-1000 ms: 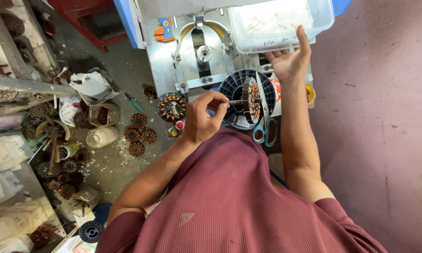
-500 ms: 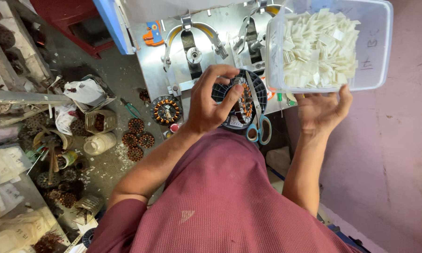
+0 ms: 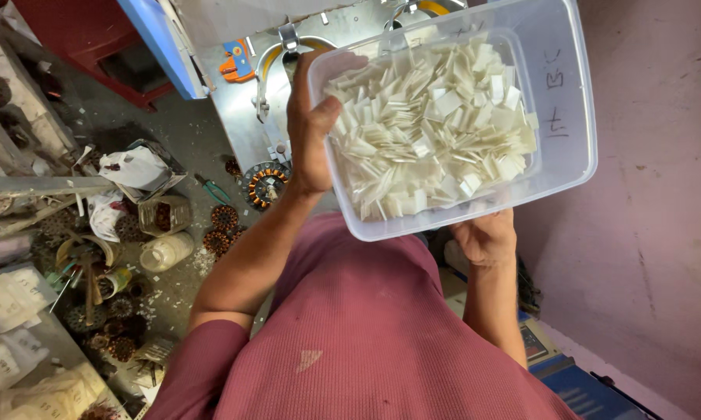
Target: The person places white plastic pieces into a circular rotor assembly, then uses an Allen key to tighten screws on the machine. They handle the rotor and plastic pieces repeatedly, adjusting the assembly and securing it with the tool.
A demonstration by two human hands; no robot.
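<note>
A clear plastic tub [image 3: 569, 93] full of small white slips [image 3: 436, 128] is held up close in front of me, above the workbench. My left hand [image 3: 310, 132] grips the tub's left rim, thumb inside over the slips. My right hand [image 3: 486, 237] supports the tub from underneath at its near edge, mostly hidden by the tub. The round fan stator I touched earlier is hidden behind the tub.
A metal bench top [image 3: 241, 117] carries an orange and blue tool [image 3: 235, 68]. A copper-wound stator [image 3: 263, 185] lies by the bench's edge, with smaller ones [image 3: 224, 218] and a white jar [image 3: 167, 250] on the littered floor at left. A pink wall [image 3: 653, 194] stands right.
My right hand has brought the tub from the back of the bench up toward me. My left hand has left the stator and taken the tub's rim.
</note>
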